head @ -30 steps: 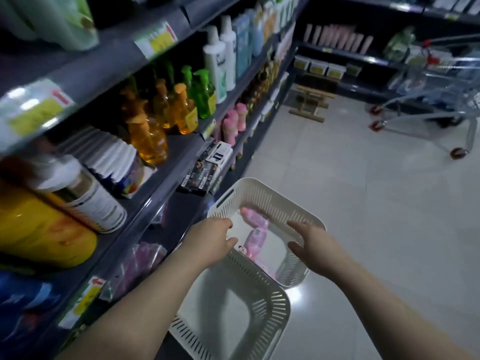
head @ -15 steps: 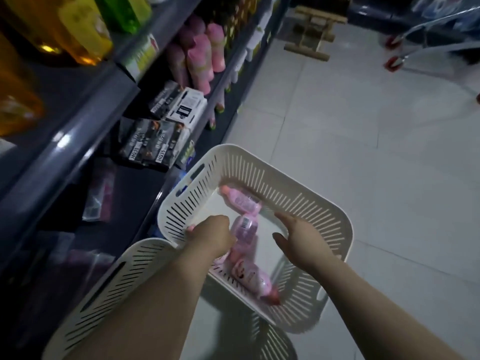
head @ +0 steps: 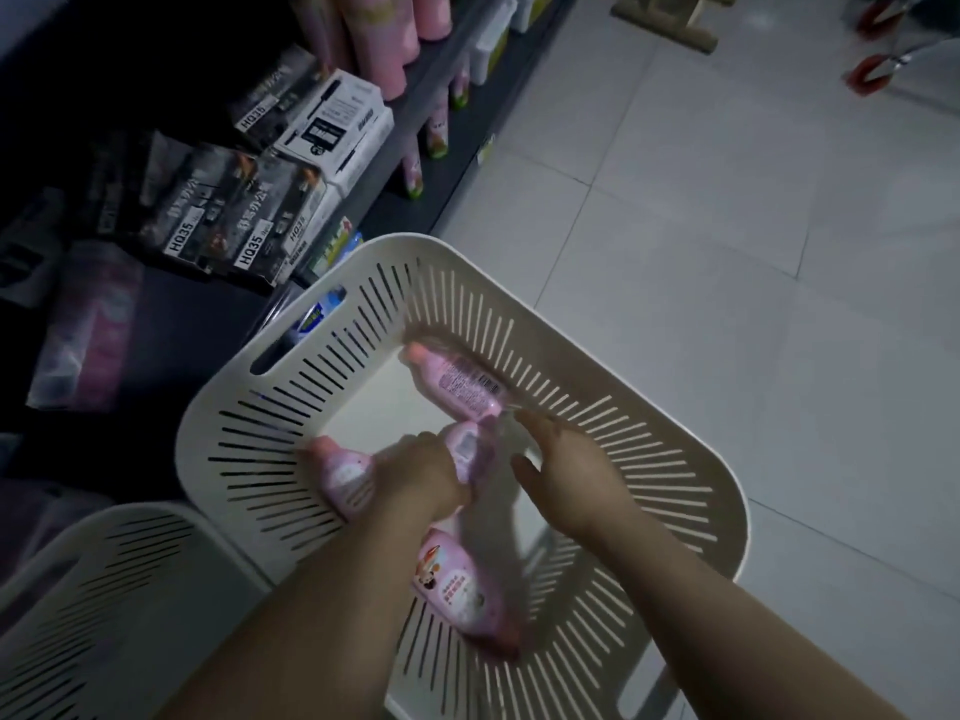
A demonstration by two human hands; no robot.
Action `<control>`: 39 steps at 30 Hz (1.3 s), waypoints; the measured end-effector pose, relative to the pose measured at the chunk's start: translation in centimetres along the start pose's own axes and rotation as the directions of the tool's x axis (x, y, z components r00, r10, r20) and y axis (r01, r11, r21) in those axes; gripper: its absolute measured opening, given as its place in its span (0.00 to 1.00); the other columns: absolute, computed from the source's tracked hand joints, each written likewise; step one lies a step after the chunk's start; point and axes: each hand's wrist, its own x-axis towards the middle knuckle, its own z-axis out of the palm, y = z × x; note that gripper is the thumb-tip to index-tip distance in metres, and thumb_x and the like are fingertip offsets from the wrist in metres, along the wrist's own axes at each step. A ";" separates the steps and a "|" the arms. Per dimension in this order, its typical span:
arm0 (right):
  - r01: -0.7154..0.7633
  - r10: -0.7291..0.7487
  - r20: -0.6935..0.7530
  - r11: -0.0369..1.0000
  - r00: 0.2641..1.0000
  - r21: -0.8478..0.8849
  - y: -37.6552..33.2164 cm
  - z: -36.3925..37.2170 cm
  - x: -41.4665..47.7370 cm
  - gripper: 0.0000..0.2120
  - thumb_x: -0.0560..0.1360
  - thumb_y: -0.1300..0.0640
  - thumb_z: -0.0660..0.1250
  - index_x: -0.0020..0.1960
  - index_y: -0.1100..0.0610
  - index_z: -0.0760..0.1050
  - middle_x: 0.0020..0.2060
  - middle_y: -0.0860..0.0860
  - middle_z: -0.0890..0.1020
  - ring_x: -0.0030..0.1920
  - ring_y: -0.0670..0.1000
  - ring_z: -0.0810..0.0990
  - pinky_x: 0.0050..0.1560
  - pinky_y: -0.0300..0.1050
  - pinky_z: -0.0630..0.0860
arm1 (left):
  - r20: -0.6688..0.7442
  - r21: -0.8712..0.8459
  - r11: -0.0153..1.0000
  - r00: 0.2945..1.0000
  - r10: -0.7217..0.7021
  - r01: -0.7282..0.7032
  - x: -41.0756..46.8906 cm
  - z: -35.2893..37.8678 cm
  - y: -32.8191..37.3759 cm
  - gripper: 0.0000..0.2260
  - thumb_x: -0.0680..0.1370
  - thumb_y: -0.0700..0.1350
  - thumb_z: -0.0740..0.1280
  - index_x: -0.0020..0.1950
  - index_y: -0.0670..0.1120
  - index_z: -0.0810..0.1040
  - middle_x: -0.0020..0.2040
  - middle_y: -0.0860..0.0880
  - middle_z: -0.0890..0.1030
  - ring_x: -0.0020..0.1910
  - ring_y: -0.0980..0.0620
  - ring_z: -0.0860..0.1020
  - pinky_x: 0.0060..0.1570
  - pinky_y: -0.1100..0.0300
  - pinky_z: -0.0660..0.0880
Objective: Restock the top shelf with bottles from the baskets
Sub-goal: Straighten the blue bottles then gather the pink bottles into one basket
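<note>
Cream slotted basket (head: 649,459) sits low in front of the shelving, and four pink bottles lie flat on its floor.

- Far bottle (head: 460,384): long axis diagonal, cap toward upper left, base toward lower right near the far wall.
- Left bottle (head: 343,475): cap also toward upper left, body running down-right under the left wrist.
- Middle bottle (head: 467,452): label up, pressed against the thumb side of the left hand, direction unclear from blur.
- Near bottle (head: 457,584): cartoon label up, long axis diagonal, darker end toward lower right against the near wall.

Left hand (head: 421,475) is down inside the basket between the left and middle bottles, with fingers curled and the back of the hand up. It touches both bottles, but the fingers are hidden, so I can't tell if it grips either one.

Right hand (head: 566,475) is also inside the basket, fingers spread and relaxed, holding nothing. Its index finger reaches toward the base of the far bottle.

A second cream basket (head: 104,589) sits at lower left, touching the first. On the dark shelves to the left are HQ35 boxes (head: 234,215), a white box (head: 337,127) and standing pink bottles (head: 384,39). Pale tiled floor (head: 727,226) is on the right, with red cart wheels (head: 872,75) at top right.
</note>
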 end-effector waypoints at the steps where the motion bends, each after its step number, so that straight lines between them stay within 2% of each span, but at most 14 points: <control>1: 0.016 -0.016 -0.004 1.000 1.000 0.004 -0.1 -0.1 0.3 0.22 0.75 0.56 0.65 0.69 0.55 0.71 0.62 0.56 0.78 0.60 0.58 0.77 0.59 0.47 0.73 | -0.015 -0.025 1.000 1.000 -0.002 0.002 -0.4 -0.8 -0.1 0.25 0.71 0.55 0.71 0.61 0.43 0.70 0.56 0.45 0.77 0.55 0.45 0.78 0.49 0.58 0.73; 4: 0.033 -0.033 -0.020 0.999 0.999 0.012 -1.0 -0.7 1.6 0.21 0.75 0.60 0.65 0.67 0.57 0.72 0.60 0.58 0.79 0.59 0.59 0.77 0.57 0.46 0.72 | -0.115 -0.016 1.000 0.993 0.022 -0.024 -2.2 -4.2 -1.2 0.25 0.71 0.57 0.72 0.60 0.44 0.69 0.57 0.45 0.75 0.55 0.45 0.77 0.43 0.58 0.68; 8: 0.045 -0.044 -0.010 0.999 0.999 0.008 -2.2 0.6 5.0 0.20 0.77 0.57 0.62 0.69 0.53 0.71 0.60 0.58 0.79 0.56 0.60 0.79 0.55 0.46 0.74 | -0.352 -0.102 0.988 0.933 0.076 -0.119 -5.0 -7.9 -3.7 0.23 0.68 0.56 0.75 0.57 0.49 0.72 0.47 0.46 0.80 0.44 0.44 0.79 0.39 0.57 0.73; 10: 0.037 -0.037 -0.002 0.999 0.999 0.003 -2.9 1.8 6.9 0.20 0.77 0.55 0.63 0.69 0.49 0.70 0.61 0.55 0.78 0.56 0.58 0.79 0.55 0.44 0.75 | -0.378 -0.149 0.980 0.923 0.068 -0.133 -6.0 -9.1 -4.8 0.20 0.68 0.56 0.74 0.56 0.52 0.73 0.45 0.49 0.81 0.41 0.46 0.78 0.37 0.57 0.73; 13: 0.025 -0.025 0.038 1.000 0.999 -0.014 -4.1 3.6 9.2 0.25 0.74 0.59 0.64 0.69 0.45 0.67 0.61 0.55 0.75 0.57 0.59 0.78 0.56 0.45 0.74 | -0.391 -0.210 0.973 0.920 0.003 -0.092 -6.6 -10.1 -6.2 0.21 0.67 0.58 0.73 0.58 0.55 0.76 0.47 0.52 0.82 0.44 0.49 0.79 0.43 0.57 0.75; 15: 0.015 -0.010 0.072 0.997 0.997 -0.070 -4.7 4.7 10.3 0.34 0.72 0.60 0.65 0.73 0.42 0.59 0.62 0.56 0.72 0.59 0.60 0.75 0.59 0.52 0.75 | -0.408 -0.260 0.962 0.912 -0.032 -0.083 -6.8 -10.2 -7.1 0.23 0.65 0.59 0.74 0.57 0.56 0.78 0.48 0.53 0.82 0.45 0.50 0.79 0.46 0.56 0.76; 17: -0.034 0.039 0.046 0.993 0.998 -0.113 -5.0 5.5 11.3 0.33 0.73 0.60 0.65 0.73 0.42 0.56 0.63 0.56 0.70 0.62 0.62 0.71 0.59 0.59 0.74 | -0.403 -0.334 0.938 0.914 -0.051 -0.094 -7.0 -10.1 -7.9 0.23 0.62 0.58 0.76 0.55 0.55 0.80 0.45 0.53 0.82 0.43 0.53 0.79 0.45 0.55 0.78; 19: -0.045 0.045 0.001 0.984 0.999 -0.174 -5.2 6.0 11.7 0.26 0.77 0.59 0.62 0.71 0.46 0.58 0.63 0.57 0.69 0.64 0.62 0.68 0.58 0.61 0.73 | -0.385 -0.437 0.891 0.921 -0.063 -0.122 -7.4 -10.1 -8.5 0.22 0.61 0.55 0.79 0.52 0.53 0.81 0.42 0.55 0.82 0.40 0.59 0.80 0.41 0.60 0.78; 21: -0.019 0.020 0.000 0.974 1.000 -0.225 -5.4 6.0 11.5 0.20 0.79 0.58 0.60 0.67 0.46 0.60 0.61 0.58 0.70 0.64 0.62 0.68 0.57 0.61 0.73 | -0.367 -0.503 0.855 0.927 -0.078 -0.127 -7.8 -10.0 -8.9 0.23 0.59 0.50 0.81 0.52 0.53 0.82 0.43 0.57 0.82 0.39 0.65 0.78 0.34 0.75 0.72; 22: -0.018 0.023 0.021 0.976 1.000 -0.217 -5.4 5.8 11.2 0.18 0.79 0.59 0.60 0.65 0.46 0.59 0.60 0.58 0.71 0.63 0.62 0.69 0.57 0.62 0.73 | -0.361 -0.516 0.847 0.929 -0.083 -0.125 -8.0 -10.1 -9.0 0.25 0.58 0.48 0.82 0.54 0.53 0.82 0.44 0.57 0.82 0.40 0.66 0.77 0.33 0.77 0.69; 27: -0.021 0.023 0.021 0.994 1.000 -0.108 -6.3 2.5 7.7 0.25 0.68 0.64 0.65 0.64 0.58 0.63 0.59 0.60 0.72 0.60 0.62 0.70 0.55 0.53 0.73 | -0.350 -0.510 0.851 0.934 -0.074 -0.124 -10.7 -11.2 -8.8 0.30 0.59 0.44 0.82 0.60 0.53 0.80 0.47 0.55 0.81 0.44 0.56 0.79 0.40 0.68 0.71; 32: 0.124 -0.124 -0.032 0.992 0.992 0.012 -10.2 -4.2 3.2 0.26 0.64 0.63 0.68 0.60 0.57 0.65 0.54 0.57 0.75 0.52 0.59 0.73 0.44 0.45 0.64 | -0.448 -0.513 0.841 0.890 -0.091 -0.173 -16.3 -13.8 -8.1 0.25 0.58 0.43 0.82 0.54 0.48 0.82 0.45 0.51 0.81 0.45 0.51 0.80 0.43 0.64 0.74; 36: 0.240 -0.233 -0.096 0.968 0.968 0.072 -15.3 -10.7 -1.7 0.19 0.66 0.59 0.68 0.53 0.55 0.65 0.46 0.55 0.75 0.41 0.56 0.70 0.37 0.46 0.65 | -0.529 -0.560 0.806 0.831 -0.172 -0.190 -22.6 -16.7 -7.8 0.34 0.53 0.57 0.79 0.57 0.47 0.81 0.49 0.50 0.81 0.48 0.51 0.78 0.48 0.68 0.67; 39: 0.301 -0.285 -0.120 0.943 0.951 0.142 -19.4 -15.0 -6.0 0.13 0.69 0.56 0.65 0.46 0.50 0.61 0.37 0.53 0.76 0.33 0.56 0.74 0.32 0.47 0.72 | -0.537 -0.601 0.778 0.814 -0.224 -0.183 -28.3 -19.2 -7.8 0.25 0.61 0.49 0.81 0.56 0.52 0.80 0.46 0.54 0.78 0.45 0.54 0.76 0.41 0.71 0.66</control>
